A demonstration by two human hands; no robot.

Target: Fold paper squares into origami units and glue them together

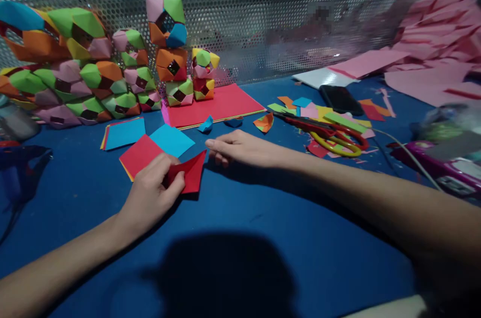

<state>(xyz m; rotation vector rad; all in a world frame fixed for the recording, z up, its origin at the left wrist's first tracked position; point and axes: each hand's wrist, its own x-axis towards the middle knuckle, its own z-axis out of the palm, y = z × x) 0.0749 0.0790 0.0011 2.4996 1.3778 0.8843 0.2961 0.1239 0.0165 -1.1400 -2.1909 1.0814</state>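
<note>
My left hand (156,190) pinches a red paper square (193,178), bent up along its top edge, just over the blue table. Close to the paper's upper right corner is my right hand (235,147), its fingers curled together; whether anything lies between them is hidden. Behind my left hand lie a stack of red paper squares (141,155) and a blue paper square (173,141). Another small stack, topped by a blue sheet (126,133), sits farther left. Beyond my right hand are small folded pieces, one blue (206,124) and one orange (264,122).
Folded paper modules (101,77) stand piled at the back left, some on red sheets (221,105). Scissors (334,137) lie on paper scraps at right, near a black phone (340,99). Pink paper (443,32) is heaped back right. A glue gun (18,168) sits far left.
</note>
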